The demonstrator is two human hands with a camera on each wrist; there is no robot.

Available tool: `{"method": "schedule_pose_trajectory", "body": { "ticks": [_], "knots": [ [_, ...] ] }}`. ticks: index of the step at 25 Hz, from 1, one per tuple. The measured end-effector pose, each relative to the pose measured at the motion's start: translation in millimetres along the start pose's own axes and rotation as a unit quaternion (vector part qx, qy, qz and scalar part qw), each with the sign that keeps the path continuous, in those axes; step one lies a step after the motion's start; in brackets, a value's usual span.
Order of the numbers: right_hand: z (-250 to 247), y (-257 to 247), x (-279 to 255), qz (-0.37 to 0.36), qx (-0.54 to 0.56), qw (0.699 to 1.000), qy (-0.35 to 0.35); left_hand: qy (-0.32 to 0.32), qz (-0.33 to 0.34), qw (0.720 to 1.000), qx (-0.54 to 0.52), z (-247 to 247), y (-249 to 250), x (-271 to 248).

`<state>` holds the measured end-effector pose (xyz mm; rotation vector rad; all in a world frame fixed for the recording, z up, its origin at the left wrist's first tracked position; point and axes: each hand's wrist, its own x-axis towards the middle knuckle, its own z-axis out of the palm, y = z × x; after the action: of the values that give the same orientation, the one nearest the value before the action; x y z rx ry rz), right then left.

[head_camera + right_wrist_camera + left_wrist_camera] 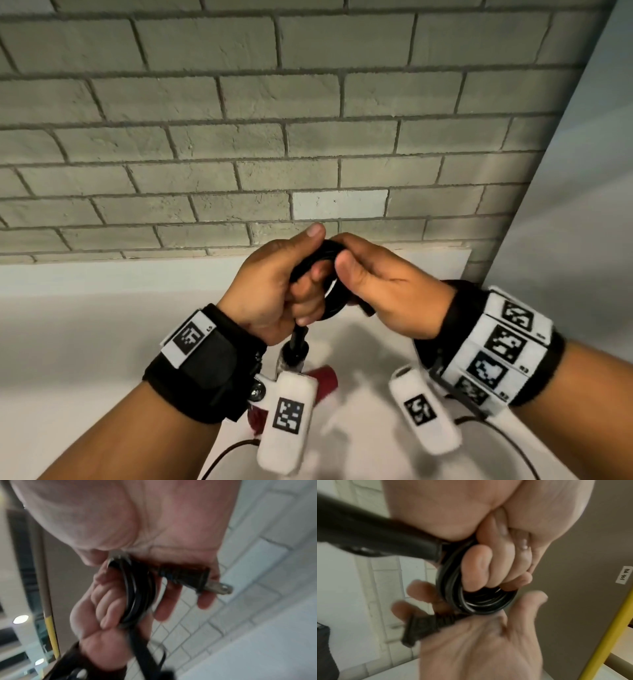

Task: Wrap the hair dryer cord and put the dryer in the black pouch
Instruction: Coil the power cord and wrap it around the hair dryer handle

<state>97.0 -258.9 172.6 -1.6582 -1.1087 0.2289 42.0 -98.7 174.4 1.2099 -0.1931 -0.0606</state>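
The black cord point(330, 301) is wound into a small coil held in the air between both hands. My left hand point(301, 281) grips the coil, with its fingers point(479, 568) curled through the loops. My right hand point(349, 260) pinches the top of the coil with its thumb, and the plug point(187, 576) lies across its fingers with the prongs sticking out. The dark red hair dryer point(325, 380) hangs by the cord below my left wrist, mostly hidden by the wrist camera. I cannot make out the black pouch for certain in any view.
A white table point(85, 342) lies under the hands, up against a grey brick wall point(239, 137). A pale panel point(582, 205) closes off the right side. A dark object point(323, 649) shows at the left edge of the left wrist view.
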Motion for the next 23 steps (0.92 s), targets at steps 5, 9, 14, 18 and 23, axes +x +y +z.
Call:
{"method": "schedule_pose_trajectory", "body": {
  "ticks": [5, 9, 14, 18, 23],
  "knots": [
    [19.4, 0.6, 21.6, 0.036, -0.005, 0.973, 0.228, 0.046, 0.034, 0.998, -0.034, 22.5, 0.9, 11.5],
    [16.8, -3.4, 28.7, 0.085, 0.075, 0.947, 0.301, 0.109, 0.093, 0.989, -0.034, 32.6, -4.6, 17.5],
    [20.2, -6.6, 26.6, 0.099, 0.104, 0.948, 0.283, 0.107, 0.057, 0.992, -0.034, 30.3, -2.0, 17.1],
    [20.9, -10.4, 26.1, 0.093, 0.101, 0.955, 0.265, -0.037, -0.009, 0.992, -0.118, 16.9, 3.0, 13.8],
    [21.9, -4.0, 29.9, 0.091, 0.094, 0.948, 0.29, -0.016, 0.051, 0.995, -0.084, 18.0, -2.6, 12.3]
  ]
}}
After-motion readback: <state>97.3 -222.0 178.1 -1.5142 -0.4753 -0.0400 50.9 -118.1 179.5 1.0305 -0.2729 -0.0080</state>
